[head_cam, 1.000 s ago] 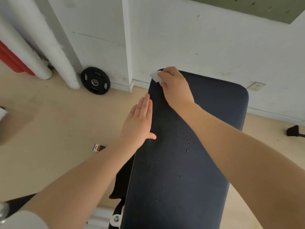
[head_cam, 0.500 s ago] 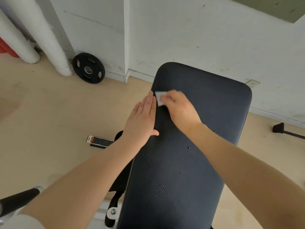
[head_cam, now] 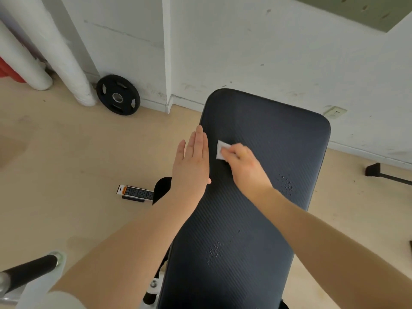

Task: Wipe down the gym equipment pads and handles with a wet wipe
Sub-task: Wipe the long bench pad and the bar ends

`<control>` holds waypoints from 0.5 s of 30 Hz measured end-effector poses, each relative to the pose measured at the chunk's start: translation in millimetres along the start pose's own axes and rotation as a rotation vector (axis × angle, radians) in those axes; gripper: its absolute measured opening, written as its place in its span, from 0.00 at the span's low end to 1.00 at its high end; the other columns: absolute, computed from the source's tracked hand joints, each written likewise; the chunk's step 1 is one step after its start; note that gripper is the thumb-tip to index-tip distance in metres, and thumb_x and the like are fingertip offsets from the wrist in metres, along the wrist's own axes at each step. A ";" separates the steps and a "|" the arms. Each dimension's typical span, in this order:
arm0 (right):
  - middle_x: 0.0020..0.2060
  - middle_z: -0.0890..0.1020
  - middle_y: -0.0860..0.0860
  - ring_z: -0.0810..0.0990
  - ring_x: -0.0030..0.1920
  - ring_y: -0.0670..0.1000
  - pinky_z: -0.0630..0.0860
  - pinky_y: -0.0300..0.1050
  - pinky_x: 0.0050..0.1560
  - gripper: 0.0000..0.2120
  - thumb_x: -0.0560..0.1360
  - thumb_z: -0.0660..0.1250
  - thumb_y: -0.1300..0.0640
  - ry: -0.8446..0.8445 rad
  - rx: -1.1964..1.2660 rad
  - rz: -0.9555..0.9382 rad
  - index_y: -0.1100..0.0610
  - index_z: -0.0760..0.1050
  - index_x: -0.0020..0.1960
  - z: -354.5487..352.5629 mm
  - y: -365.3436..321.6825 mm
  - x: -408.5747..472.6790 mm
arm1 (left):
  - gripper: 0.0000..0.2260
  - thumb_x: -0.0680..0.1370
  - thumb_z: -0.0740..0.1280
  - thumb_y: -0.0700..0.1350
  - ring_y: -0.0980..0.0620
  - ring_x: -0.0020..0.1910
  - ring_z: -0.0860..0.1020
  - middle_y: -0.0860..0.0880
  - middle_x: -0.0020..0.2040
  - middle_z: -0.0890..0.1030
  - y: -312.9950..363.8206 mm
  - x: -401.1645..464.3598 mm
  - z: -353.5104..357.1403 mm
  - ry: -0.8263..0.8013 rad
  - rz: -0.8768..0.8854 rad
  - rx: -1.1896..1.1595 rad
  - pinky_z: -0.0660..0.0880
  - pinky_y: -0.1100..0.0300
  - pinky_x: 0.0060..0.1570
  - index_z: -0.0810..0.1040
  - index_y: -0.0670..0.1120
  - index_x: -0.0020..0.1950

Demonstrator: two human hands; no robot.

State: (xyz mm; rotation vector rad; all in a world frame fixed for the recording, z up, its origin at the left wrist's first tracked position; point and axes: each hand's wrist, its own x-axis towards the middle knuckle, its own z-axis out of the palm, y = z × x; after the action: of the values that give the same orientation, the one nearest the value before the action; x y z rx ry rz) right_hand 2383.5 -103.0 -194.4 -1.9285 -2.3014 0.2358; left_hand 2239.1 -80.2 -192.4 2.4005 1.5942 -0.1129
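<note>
A small folded white wet wipe (head_cam: 220, 150) lies pressed on the upper left part of a dark ribbed bench pad (head_cam: 256, 197), held under the curled fingers of the right hand (head_cam: 243, 166); a second ago it was up at the pad's top left corner. The left hand (head_cam: 191, 166) stays flat, fingers straight and together, along the pad's left edge. Behind, a black weight plate (head_cam: 118, 98) leans against the white wall (head_cam: 245, 52).

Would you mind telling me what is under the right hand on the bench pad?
A white wet wipe sticks out from under the right hand on the bench pad; the rest is covered.
</note>
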 end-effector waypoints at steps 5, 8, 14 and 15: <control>0.46 0.70 0.50 0.71 0.46 0.50 0.65 0.43 0.40 0.09 0.80 0.55 0.54 0.058 -0.005 -0.078 0.58 0.70 0.53 -19.3 9.0 25.5 | 0.53 0.70 0.71 0.55 0.43 0.75 0.42 0.38 0.75 0.35 0.7 4.5 -1.4 -0.006 0.063 0.128 0.39 0.52 0.71 0.33 0.35 0.72; 0.50 0.73 0.57 0.70 0.51 0.55 0.64 0.42 0.46 0.09 0.78 0.55 0.63 0.203 0.079 0.037 0.61 0.72 0.55 -32.4 19.3 72.5 | 0.53 0.69 0.72 0.56 0.43 0.76 0.44 0.39 0.75 0.35 0.8 6.7 0.5 0.002 0.069 0.110 0.40 0.53 0.71 0.35 0.36 0.73; 0.45 0.78 0.63 0.75 0.42 0.61 0.72 0.43 0.41 0.16 0.65 0.61 0.76 0.375 0.085 0.024 0.67 0.77 0.49 -19.9 24.5 80.8 | 0.52 0.69 0.72 0.53 0.43 0.76 0.43 0.38 0.75 0.37 9.4 10.0 -0.7 -0.009 0.026 0.086 0.38 0.55 0.70 0.36 0.36 0.73; 0.45 0.78 0.63 0.74 0.42 0.59 0.73 0.44 0.41 0.15 0.65 0.61 0.75 0.359 0.082 -0.025 0.67 0.77 0.49 -12.1 24.7 68.8 | 0.52 0.70 0.72 0.53 0.43 0.75 0.43 0.38 0.75 0.36 11.2 10.3 -1.2 -0.008 0.020 0.081 0.38 0.55 0.70 0.36 0.36 0.73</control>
State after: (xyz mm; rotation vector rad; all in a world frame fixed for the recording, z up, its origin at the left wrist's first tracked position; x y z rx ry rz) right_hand 2397.6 -30.6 -187.6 -1.7358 -2.0477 -0.0193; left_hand 2253.4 -74.7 -191.4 2.4725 1.5901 -0.1866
